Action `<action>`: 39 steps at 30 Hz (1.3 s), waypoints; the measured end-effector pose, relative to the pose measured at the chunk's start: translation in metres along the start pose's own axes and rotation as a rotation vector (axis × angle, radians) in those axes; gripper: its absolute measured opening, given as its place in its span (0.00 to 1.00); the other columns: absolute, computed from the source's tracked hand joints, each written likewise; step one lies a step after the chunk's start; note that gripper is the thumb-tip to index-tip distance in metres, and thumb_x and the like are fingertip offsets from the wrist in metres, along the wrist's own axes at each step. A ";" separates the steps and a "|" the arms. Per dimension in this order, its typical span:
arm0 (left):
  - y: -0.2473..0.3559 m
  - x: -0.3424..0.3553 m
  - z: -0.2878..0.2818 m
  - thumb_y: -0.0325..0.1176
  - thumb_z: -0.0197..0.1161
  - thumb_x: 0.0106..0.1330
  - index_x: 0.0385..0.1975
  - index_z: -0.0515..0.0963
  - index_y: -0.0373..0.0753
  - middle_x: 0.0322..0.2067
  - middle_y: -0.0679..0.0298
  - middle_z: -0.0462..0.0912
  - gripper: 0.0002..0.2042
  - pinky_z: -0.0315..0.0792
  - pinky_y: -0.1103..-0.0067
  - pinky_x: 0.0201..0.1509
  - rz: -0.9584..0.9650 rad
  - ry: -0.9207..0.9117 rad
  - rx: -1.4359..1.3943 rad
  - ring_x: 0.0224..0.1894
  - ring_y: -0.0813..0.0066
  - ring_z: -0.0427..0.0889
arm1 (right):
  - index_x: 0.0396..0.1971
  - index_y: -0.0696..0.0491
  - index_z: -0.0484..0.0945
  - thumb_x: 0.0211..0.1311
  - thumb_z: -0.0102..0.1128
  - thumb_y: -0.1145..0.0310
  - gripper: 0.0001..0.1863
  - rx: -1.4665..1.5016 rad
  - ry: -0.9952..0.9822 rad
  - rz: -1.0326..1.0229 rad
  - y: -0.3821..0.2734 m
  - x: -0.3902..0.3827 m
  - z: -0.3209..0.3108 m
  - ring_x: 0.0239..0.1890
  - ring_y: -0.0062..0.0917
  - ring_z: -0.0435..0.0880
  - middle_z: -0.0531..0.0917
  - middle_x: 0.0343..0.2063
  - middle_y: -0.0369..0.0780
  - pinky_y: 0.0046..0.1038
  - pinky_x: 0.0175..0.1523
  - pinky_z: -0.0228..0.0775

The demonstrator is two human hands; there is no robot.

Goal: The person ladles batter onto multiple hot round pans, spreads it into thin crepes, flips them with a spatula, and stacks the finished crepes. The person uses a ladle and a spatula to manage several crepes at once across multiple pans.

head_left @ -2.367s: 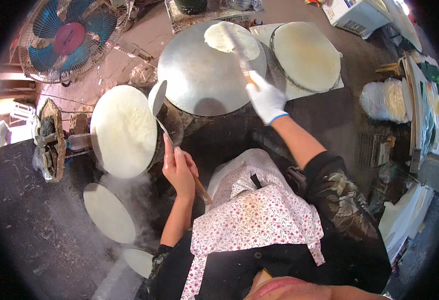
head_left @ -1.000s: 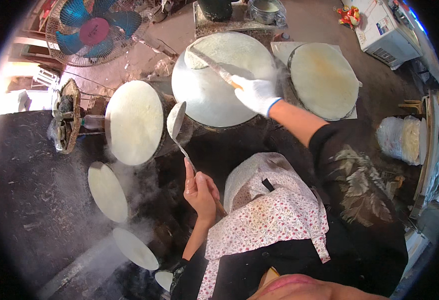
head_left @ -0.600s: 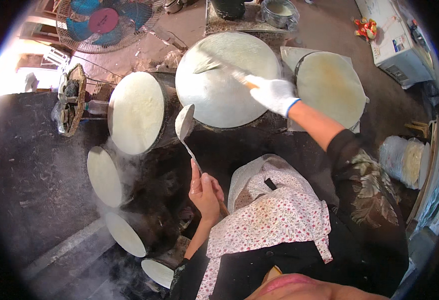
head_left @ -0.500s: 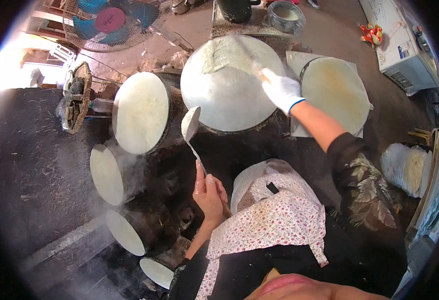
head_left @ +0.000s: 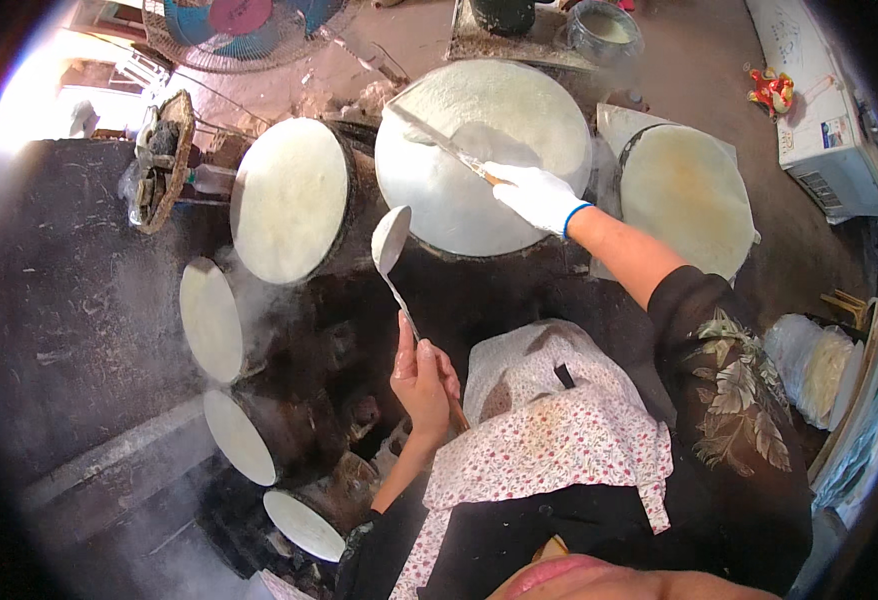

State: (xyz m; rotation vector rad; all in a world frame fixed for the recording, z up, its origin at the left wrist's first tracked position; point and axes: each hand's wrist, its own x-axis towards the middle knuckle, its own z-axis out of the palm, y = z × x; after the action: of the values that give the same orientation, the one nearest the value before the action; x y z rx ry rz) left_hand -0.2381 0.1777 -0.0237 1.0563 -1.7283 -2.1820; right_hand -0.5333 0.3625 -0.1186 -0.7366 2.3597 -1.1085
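In my right hand [head_left: 541, 200], covered by a white glove with a blue cuff, is the wooden handle of a long flat batter spreader [head_left: 433, 136]. Its blade lies across the large round griddle [head_left: 474, 220] in front of me. Pale batter [head_left: 524, 95] coats the griddle's far part and right side, while bare metal shows nearer to me. My bare left hand [head_left: 425, 388] grips a ladle [head_left: 390, 242] by its handle, fingers wrapped round it. The ladle's bowl, smeared with pale batter, is held up near the griddle's lower left edge.
Right of the griddle, a thin round sheet [head_left: 689, 195] has a browned patch. More round griddles covered in pale sheets, such as the nearest one [head_left: 291, 200], curve down the left side amid steam. A fan [head_left: 244, 30], a batter bowl [head_left: 604, 32] and a dark pot [head_left: 502, 14] stand beyond.
The spreader has swung from the griddle's upper right to its left side, and batter now covers more of the far and right surface. My left hand still holds the ladle up.
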 end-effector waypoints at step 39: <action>0.003 0.186 0.005 0.29 0.50 0.82 0.80 0.60 0.44 0.20 0.71 0.70 0.27 0.62 0.84 0.16 0.252 0.050 0.236 0.16 0.87 0.65 | 0.67 0.35 0.78 0.73 0.55 0.50 0.24 -0.307 -0.281 -0.052 0.002 -0.003 -0.011 0.50 0.41 0.89 0.87 0.55 0.43 0.36 0.56 0.80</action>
State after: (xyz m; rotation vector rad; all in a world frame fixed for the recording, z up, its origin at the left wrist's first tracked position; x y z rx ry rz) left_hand -0.3791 0.0825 -0.0993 0.8748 -2.0093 -1.8217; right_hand -0.5379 0.3714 -0.1128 -0.9930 2.2978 -0.6169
